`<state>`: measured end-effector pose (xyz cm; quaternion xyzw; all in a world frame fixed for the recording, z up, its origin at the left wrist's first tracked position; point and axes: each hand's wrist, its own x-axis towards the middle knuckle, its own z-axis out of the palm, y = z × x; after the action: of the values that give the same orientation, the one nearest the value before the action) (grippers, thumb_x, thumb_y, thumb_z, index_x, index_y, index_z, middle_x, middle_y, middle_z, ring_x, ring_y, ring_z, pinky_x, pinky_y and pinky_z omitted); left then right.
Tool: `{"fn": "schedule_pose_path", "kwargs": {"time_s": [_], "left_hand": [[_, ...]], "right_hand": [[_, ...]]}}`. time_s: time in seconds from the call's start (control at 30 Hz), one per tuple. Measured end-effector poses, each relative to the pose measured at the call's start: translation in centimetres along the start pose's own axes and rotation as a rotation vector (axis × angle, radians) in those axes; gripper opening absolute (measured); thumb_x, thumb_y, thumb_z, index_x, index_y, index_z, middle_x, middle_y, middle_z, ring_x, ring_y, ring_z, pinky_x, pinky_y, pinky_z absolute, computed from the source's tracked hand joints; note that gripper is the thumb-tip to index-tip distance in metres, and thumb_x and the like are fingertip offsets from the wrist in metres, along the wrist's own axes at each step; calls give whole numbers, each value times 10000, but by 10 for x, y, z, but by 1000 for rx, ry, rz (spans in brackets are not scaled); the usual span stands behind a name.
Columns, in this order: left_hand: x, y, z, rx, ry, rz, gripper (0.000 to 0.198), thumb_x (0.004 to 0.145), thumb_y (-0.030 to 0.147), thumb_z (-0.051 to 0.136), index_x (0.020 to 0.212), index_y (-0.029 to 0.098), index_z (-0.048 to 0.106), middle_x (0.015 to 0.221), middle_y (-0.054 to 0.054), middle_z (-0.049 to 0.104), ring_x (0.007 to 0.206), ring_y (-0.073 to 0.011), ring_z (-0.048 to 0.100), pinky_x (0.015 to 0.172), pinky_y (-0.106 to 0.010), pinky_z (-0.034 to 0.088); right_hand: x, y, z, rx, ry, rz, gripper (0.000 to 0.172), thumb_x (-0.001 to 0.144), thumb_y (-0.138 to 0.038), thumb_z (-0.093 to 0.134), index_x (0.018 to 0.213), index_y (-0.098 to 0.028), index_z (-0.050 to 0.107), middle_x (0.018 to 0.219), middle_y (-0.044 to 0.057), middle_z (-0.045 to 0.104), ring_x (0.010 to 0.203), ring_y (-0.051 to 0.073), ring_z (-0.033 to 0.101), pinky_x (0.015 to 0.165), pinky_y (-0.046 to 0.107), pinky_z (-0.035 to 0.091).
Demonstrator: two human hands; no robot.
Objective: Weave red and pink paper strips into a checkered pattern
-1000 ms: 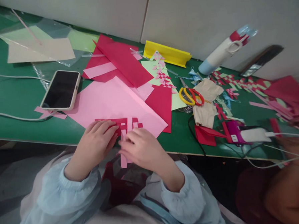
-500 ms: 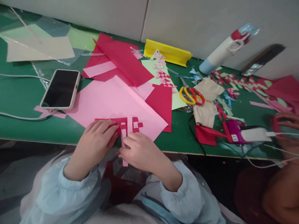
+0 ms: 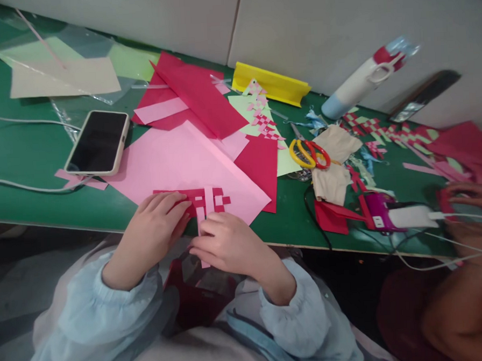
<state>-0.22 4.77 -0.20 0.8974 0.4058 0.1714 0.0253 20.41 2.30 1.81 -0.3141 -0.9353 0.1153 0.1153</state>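
Note:
A small weave of red and pink paper strips (image 3: 209,200) lies at the near edge of the green table (image 3: 30,159), on a large pink sheet (image 3: 183,162). My left hand (image 3: 155,233) lies on the weave's left part, fingers pressed flat on the red paper. My right hand (image 3: 228,243) is curled, pinching a pink strip (image 3: 201,215) that runs down through the weave and hangs over the table edge. Red paper (image 3: 194,301) rests on my lap below.
A phone (image 3: 98,142) with a cable lies to the left. Red sheets (image 3: 196,94), a yellow holder (image 3: 270,84), scissors (image 3: 308,154), a bottle (image 3: 360,80) and paper scraps fill the right. Another person's hand (image 3: 470,192) is at the far right near a charger (image 3: 408,217).
My right hand has pushed the pink strip a little further up into the weave; less of it hangs below the edge. The other person's hand came into view at the right.

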Motion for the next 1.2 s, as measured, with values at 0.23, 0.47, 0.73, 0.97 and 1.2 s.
{"fn": "schedule_pose_path", "kwargs": {"time_s": [0.23,0.47,0.73,0.97,1.2], "left_hand": [[2,2,0,-8,31,-20,274,927,247,513,1136,142,654,1157,-146,672,1047,-303,625,923,-491,501],[2,1,1,8,29,-12,278,930,251,504,1142,149,652,1173,-145,667,1052,-303,623,923,-489,502],[1,1,0,26,23,-16,276,934,252,498,1147,153,644,1181,-139,665,1067,-302,616,932,-485,498],[1,2,0,0,31,-25,277,926,246,512,1148,156,650,1176,-140,667,1082,-303,613,950,-490,487],[1,3,0,-4,32,1,286,921,222,521,1168,135,637,1169,-136,662,1075,-289,605,947,-462,491]], "right_hand": [[-3,29,-5,34,201,364,269,975,-244,467,932,-166,720,857,63,686,863,197,570,816,327,444],[-3,45,-1,-16,213,536,273,962,-251,480,1077,-173,716,942,88,697,966,239,590,888,378,464],[-2,44,1,-3,183,550,282,957,-245,482,1113,-177,708,962,94,696,980,244,585,891,386,465],[-4,46,1,28,176,555,289,951,-256,492,1141,-183,698,986,91,697,1011,244,588,918,388,466],[-4,45,1,20,167,543,303,938,-248,513,1168,-155,687,963,102,690,994,251,590,911,393,477]]}}
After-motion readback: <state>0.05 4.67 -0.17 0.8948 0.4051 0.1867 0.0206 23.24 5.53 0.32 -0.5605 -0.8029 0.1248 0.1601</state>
